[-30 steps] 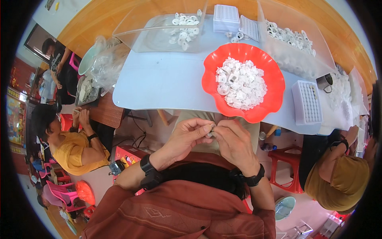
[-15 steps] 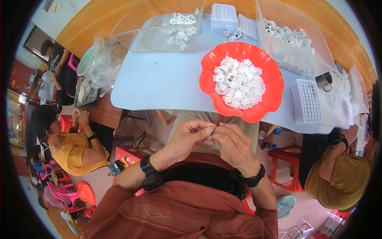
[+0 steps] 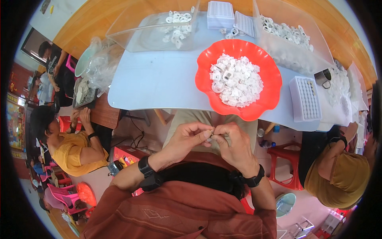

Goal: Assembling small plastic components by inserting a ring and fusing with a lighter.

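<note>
In the head view, the left hand [image 3: 187, 137] and the right hand [image 3: 234, 145] met just below the near edge of the red bowl [image 3: 203, 85], over the person's lap, and both were pinched with their fingertips on one small pale part [image 3: 213, 132] held between them. The part was too small to see in detail, but it looked like the white pieces [image 3: 236, 81] heaped in the red bowl, so I judged it very light, stiff and a little smooth, easy to drop; it seemed best taken by its edges with thumb and forefinger, as the hands did. The red bowl stood on the pale blue table [image 3: 159, 79] and was about filled with these white plastic pieces. To the right of the bowl lay a white grid tray [image 3: 305, 99], and beyond it a small metal cup [image 3: 323, 76]. Behind the bowl, to the left, a clear plastic bin [image 3: 159, 28] held a few white rings, and behind it to the right another clear bin [image 3: 290, 40] held more of them. Two other white grid trays [image 3: 221, 14] stood behind the bowl.
</note>
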`<state>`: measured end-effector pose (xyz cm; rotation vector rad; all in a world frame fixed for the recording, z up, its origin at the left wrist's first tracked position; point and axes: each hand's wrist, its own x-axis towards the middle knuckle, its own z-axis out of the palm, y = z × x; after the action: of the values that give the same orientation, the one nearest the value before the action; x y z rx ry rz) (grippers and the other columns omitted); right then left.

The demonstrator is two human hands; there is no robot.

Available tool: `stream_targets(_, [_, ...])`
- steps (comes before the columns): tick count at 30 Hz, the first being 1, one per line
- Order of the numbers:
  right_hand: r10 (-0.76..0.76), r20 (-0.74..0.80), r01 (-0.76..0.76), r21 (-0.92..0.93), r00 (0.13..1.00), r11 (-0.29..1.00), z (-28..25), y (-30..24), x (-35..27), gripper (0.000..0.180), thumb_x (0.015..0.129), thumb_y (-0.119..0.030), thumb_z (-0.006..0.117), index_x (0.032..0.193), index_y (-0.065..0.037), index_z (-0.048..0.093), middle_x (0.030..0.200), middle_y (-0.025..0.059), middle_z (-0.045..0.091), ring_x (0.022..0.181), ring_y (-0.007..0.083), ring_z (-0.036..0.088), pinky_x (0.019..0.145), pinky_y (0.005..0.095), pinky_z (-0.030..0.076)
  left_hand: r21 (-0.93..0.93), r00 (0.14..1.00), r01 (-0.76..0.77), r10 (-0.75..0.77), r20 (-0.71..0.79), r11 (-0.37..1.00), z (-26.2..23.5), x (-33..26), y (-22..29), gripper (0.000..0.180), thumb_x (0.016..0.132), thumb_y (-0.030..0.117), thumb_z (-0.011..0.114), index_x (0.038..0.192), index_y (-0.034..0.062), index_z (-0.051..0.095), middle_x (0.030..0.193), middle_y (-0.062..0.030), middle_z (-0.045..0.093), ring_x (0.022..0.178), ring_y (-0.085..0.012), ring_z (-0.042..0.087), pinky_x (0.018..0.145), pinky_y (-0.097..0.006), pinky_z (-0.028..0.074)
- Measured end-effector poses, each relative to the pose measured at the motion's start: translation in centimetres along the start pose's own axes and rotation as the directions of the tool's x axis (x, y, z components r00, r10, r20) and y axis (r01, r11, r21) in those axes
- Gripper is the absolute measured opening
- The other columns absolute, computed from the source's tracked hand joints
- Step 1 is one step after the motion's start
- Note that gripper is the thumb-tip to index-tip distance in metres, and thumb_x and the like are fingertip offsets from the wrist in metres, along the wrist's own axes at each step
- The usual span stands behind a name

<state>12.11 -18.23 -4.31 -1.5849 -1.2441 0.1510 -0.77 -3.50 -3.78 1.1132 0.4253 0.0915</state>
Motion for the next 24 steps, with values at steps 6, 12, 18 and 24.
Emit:
stream_targets(6, [-0.15,0.1,0.167,-0.185,0.984,0.968,-0.3,-0.3,0.3,0.016,0.086,-0.002,0.063,0.099,-0.007,0.055,0.092,0.0108,0.066,0.086,0.0302,0.064,0.07,0.0415,0.054,0.013,0.999,0.044,-0.044,0.0,0.999,-0.3,0.0,-0.6,0.024,0.102,0.014,0.06,0.12,-0.0006,0.065,0.112,-0.0079,0.069,0.097,-0.0138,0.066,0.083,-0.031,0.058])
stream_targets(12, [0.098,0.063,-0.102,0.068,0.993,0.992,0.2,0.5,-0.7,0.017,0.086,-0.002,0.067,0.098,-0.007,0.056,0.09,0.012,0.065,0.083,0.031,0.065,0.069,0.0408,0.054,-0.065,0.997,0.08,-0.08,0.006,0.995,-0.2,-0.2,-1.1,0.024,0.103,0.016,0.059,0.121,0.0005,0.064,0.113,-0.0068,0.068,0.099,-0.0128,0.066,0.084,-0.031,0.058])
stream_targets(18, [0.266,0.056,-0.272,0.149,0.962,0.951,0.5,0.6,-1.0,0.018,0.085,-0.002,0.071,0.095,-0.005,0.057,0.087,0.0133,0.065,0.078,0.0342,0.065,0.069,0.0419,0.053,-0.107,0.995,0.095,-0.097,-0.018,0.99,-0.2,-0.3,-2.0,0.026,0.103,0.018,0.058,0.122,0.0008,0.063,0.112,-0.0061,0.068,0.098,-0.0125,0.066,0.084,-0.031,0.058])
stream_targets(24, [0.094,0.039,-0.096,0.042,0.995,0.995,0.5,1.5,-1.3,0.017,0.084,-0.001,0.071,0.093,-0.005,0.058,0.085,0.0122,0.064,0.081,0.0331,0.064,0.07,0.0416,0.053,-0.16,0.993,0.107,-0.114,-0.034,0.981,0.1,-0.2,-2.9,0.028,0.102,0.02,0.06,0.121,0.0005,0.063,0.105,-0.0037,0.066,0.089,-0.0095,0.063,0.083,-0.028,0.059])
